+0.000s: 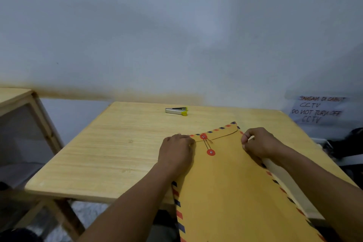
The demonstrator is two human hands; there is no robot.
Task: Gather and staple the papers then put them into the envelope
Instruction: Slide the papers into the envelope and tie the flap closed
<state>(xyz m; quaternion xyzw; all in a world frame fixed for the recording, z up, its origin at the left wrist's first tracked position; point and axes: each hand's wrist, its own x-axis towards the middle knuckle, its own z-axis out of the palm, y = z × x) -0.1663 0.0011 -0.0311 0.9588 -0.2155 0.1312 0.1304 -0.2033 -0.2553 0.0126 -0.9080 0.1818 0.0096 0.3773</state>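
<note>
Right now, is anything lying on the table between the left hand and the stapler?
Nothing visible. Only bare wooden table lies between the left hand, resting on the brown string-tie envelope, and the small silver-and-yellow stapler near the far edge.

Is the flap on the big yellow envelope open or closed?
Closed. The envelope has its flap folded down flat, and a string runs between its two red buttons.
</note>
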